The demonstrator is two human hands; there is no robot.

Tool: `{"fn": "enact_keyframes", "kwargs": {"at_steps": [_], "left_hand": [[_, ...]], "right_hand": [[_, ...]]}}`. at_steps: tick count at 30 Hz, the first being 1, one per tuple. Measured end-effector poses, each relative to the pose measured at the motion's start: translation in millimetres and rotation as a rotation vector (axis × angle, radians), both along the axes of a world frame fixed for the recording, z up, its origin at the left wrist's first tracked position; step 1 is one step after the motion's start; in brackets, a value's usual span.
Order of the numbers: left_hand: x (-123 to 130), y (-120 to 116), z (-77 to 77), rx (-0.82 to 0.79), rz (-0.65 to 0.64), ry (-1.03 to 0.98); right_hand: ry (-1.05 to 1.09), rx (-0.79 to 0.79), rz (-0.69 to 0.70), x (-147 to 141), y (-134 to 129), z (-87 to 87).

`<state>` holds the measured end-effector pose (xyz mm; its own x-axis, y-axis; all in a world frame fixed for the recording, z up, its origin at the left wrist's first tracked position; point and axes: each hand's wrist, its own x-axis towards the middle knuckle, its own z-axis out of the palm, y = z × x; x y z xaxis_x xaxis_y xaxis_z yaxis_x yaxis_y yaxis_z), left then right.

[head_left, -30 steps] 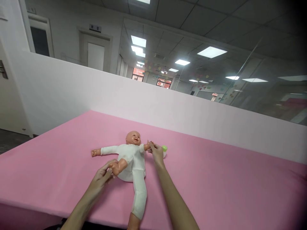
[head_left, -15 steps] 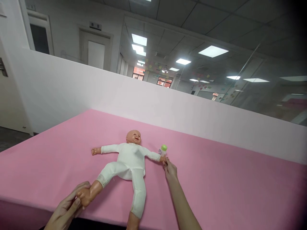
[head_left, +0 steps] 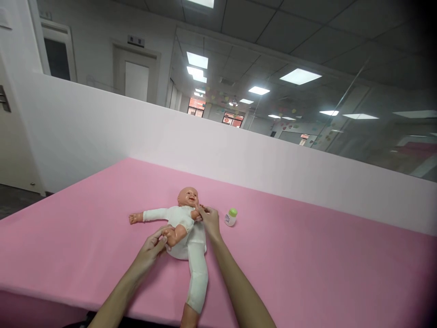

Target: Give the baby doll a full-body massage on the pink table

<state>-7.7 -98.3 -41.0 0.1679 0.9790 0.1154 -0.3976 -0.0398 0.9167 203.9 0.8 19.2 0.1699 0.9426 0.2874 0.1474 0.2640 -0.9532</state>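
A baby doll (head_left: 179, 215) with a white cloth body lies face up on the pink table (head_left: 307, 255). My left hand (head_left: 152, 246) is closed on its foot, on the left side of the view, and the leg is folded up over the belly. My right hand (head_left: 210, 219) grips the doll's hand on the other side, with that arm bent across the chest. The doll's other arm lies stretched out to the left, and its other leg points straight toward me. Just right of my right hand stands a small jar (head_left: 231, 217) with a green lid.
A white low wall (head_left: 218, 150) runs along the table's far edge, with a glass panel (head_left: 290, 100) above it. At the far left is a door (head_left: 13, 136) with a metal handle.
The doll's foot in my left hand has come up and inward over its belly. The hand held by my right hand has moved left across the chest, away from the jar.
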Motion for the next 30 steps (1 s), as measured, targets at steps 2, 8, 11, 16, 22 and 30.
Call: {"fn": "enact_keyframes", "kwargs": {"at_steps": [2,8,11,16,22,30], "left_hand": [[5.8,7.3,-5.3,0.025,-0.015,-0.012],[-7.7,-9.3,4.3,-0.067,0.063,-0.013],[-34.3,-34.1,6.9,-0.146,0.177,0.024],[-78.4,-75.3,-12.7,-0.319,0.341,0.034],[-92.4,-94.8,-34.3,-0.326,0.405,0.036],[-68.4,-55.2,-1.9,-0.235,0.298,0.03]], "right_hand": [[-0.067,0.009,0.003,-3.1,0.3,-2.3],[0.151,-0.023,-0.075,31.0,6.9,2.5],[0.323,-0.064,-0.176,66.1,8.8,-3.1],[0.477,-0.183,-0.36,117.7,1.3,-34.3],[0.552,-0.275,-0.496,133.3,-10.0,-59.7],[0.439,-0.099,-0.24,90.8,-3.8,-17.1]]}}
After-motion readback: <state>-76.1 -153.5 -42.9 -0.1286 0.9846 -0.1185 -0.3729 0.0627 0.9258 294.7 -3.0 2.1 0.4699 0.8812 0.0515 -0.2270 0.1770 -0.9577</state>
